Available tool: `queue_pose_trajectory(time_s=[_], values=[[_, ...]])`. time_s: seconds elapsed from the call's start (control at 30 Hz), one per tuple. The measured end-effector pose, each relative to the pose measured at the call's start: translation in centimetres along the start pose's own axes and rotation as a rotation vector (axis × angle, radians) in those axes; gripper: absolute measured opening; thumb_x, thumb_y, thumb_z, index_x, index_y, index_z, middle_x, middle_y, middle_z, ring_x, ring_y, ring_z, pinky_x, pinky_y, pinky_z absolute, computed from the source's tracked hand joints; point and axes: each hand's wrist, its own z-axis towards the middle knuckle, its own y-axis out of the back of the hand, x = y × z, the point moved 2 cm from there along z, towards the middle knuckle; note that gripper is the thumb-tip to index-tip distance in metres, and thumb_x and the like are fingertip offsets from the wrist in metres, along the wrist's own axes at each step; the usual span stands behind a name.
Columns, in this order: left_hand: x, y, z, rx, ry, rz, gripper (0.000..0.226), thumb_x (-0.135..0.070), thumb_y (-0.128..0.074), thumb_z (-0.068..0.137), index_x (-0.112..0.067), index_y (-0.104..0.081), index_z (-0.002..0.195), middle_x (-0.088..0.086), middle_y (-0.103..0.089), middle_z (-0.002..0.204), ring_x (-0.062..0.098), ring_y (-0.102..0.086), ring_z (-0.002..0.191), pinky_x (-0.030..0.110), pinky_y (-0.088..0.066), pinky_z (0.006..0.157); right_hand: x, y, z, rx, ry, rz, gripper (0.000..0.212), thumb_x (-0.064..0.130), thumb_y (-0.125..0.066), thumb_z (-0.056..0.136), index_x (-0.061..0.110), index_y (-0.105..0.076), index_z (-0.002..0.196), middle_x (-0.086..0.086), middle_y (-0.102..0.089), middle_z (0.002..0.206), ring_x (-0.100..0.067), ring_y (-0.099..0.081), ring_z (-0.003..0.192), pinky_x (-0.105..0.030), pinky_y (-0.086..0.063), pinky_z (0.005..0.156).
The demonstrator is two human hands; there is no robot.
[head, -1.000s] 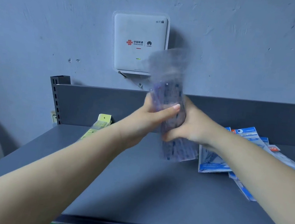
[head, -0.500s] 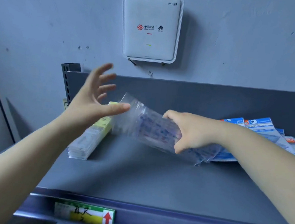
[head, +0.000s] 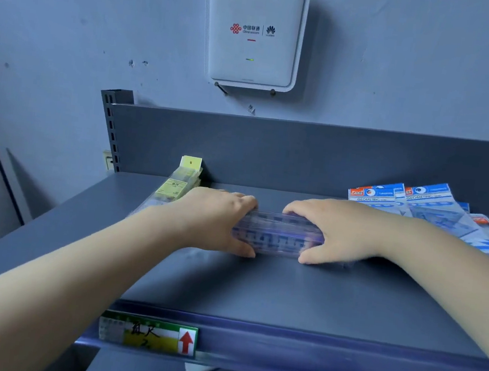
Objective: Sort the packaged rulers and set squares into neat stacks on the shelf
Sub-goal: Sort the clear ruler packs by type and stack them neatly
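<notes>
Shelf: a grey-blue metal shelf (head: 256, 284) with an upright back panel spans the head view; a purple price rail runs along its front edge.
Router: a white wall unit (head: 253, 30) marked WiFi 7 hangs above the back panel, a green light showing.
Set squares: blue-and-orange packets (head: 423, 205) printed GEOMETRIC lie fanned and overlapping at the shelf's right side, reaching to the back panel.
Yellow rulers: a narrow stack of clear packets with yellow header cards (head: 176, 188) lies at the back left, its far end against the back panel.
Ruler pack: a clear sleeve of rulers with dark blue markings (head: 277, 233) lies crosswise on the shelf's middle, blurred, between the yellow rulers and the set squares.
Left hand: the left hand (head: 212, 218) grips the pack's left end, fingers curled over the far edge, thumb on the near edge.
Right hand: the right hand (head: 341, 230) grips the right end the same way, thumb tip touching the shelf.
Shelf label: a green-and-yellow tag (head: 147, 333) with handwriting and a red arrow sits on the front rail, left of centre.
</notes>
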Motion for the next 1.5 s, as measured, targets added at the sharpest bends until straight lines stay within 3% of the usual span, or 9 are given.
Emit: queue_pose_trajectory(time_s=[0.1,0.23,0.5,0.73,1.03,1.13,1.23,1.4,1.5], values=[[-0.4,0.3,0.2,0.019,-0.013,-0.017,0.073,-0.068,-0.052,0.078,-0.022,-0.035,0.132,-0.007,-0.053,0.127,0.020,-0.055,0.108,0.029,-0.040,0.076,0.1,0.1,-0.1,0.008,0.009,-0.023,0.071,0.041,-0.065,0.080,0.030,-0.029,0.140,0.015,-0.048,0.131,-0.010,-0.049,0.113,-0.032,-0.043,0.094],[-0.6,-0.4,0.4,-0.005,-0.026,-0.013,0.071,-0.069,-0.047,0.080,-0.021,-0.034,0.132,-0.005,-0.050,0.130,0.022,-0.053,0.112,0.030,-0.042,0.082,-0.1,0.8,-1.3,-0.132,0.026,-0.064,0.096,0.057,-0.056,0.082,0.024,0.004,0.150,0.012,-0.005,0.158,-0.006,-0.010,0.144,-0.028,-0.016,0.117],[-0.6,-0.8,-0.1,0.010,-0.043,-0.054,0.074,-0.068,-0.046,0.081,-0.023,-0.030,0.137,-0.004,-0.045,0.134,0.020,-0.047,0.121,0.035,-0.040,0.096,-0.4,-1.2,-2.8,-0.181,0.034,-0.207,0.077,0.049,-0.036,0.095,0.022,0.010,0.149,0.009,0.014,0.157,-0.002,0.008,0.144,-0.019,0.007,0.112],[-1.1,-0.6,-0.5,0.001,-0.105,0.019,0.068,-0.055,-0.040,0.091,-0.018,-0.020,0.144,0.000,-0.038,0.137,0.022,-0.042,0.124,0.034,-0.035,0.102,-0.2,-1.7,-2.9,-0.144,0.046,-0.195,0.076,0.046,-0.036,0.096,0.021,0.012,0.149,0.009,0.016,0.157,0.003,0.009,0.142,-0.018,0.007,0.113],[-1.2,-0.4,-0.4,0.078,-0.085,-0.043,0.070,-0.057,-0.041,0.091,-0.020,-0.018,0.146,0.000,-0.038,0.139,0.021,-0.038,0.128,0.031,-0.032,0.103,0.9,-1.1,-1.7,-0.093,0.023,-0.082,0.083,0.050,-0.043,0.092,0.017,0.006,0.150,0.006,0.000,0.159,-0.009,-0.006,0.146,-0.023,-0.008,0.115],[-0.2,1.0,-1.2,-0.090,-0.090,-0.007,0.086,-0.075,-0.022,0.079,-0.023,-0.021,0.147,-0.005,-0.041,0.143,0.017,-0.039,0.130,0.031,-0.030,0.104,1.4,-2.2,-0.9,-0.060,0.025,-0.079,0.067,0.049,-0.044,0.092,0.015,-0.020,0.144,0.000,-0.036,0.142,-0.018,-0.035,0.132,-0.035,-0.033,0.106],[2.4,2.6,-2.2,-0.237,0.022,-0.196,0.098,-0.078,-0.011,0.063,-0.025,-0.027,0.145,-0.009,-0.046,0.140,0.014,-0.042,0.128,0.030,-0.029,0.104,1.1,-2.3,-0.7,-0.059,0.018,-0.056,0.055,0.048,-0.044,0.092,0.019,-0.030,0.137,0.002,-0.045,0.130,-0.018,-0.044,0.121,-0.037,-0.039,0.099],[1.9,-1.0,-2.2,0.183,0.078,-0.120,0.069,-0.067,-0.045,0.083,-0.021,-0.038,0.134,0.000,-0.051,0.133,0.022,-0.048,0.120,0.033,-0.037,0.100,1.0,-1.9,-0.4,-0.033,0.044,0.012,0.053,0.044,-0.047,0.093,0.024,-0.028,0.138,0.008,-0.042,0.131,-0.012,-0.041,0.120,-0.030,-0.036,0.099],[2.8,-0.4,-1.5,0.083,0.095,-0.203,0.061,-0.059,-0.055,0.082,-0.022,-0.044,0.129,-0.001,-0.056,0.126,0.022,-0.051,0.113,0.033,-0.041,0.094,0.7,-1.5,0.2,-0.029,0.029,0.080,0.050,0.041,-0.050,0.092,0.026,-0.032,0.135,0.011,-0.044,0.125,-0.009,-0.044,0.115,-0.027,-0.037,0.092]])
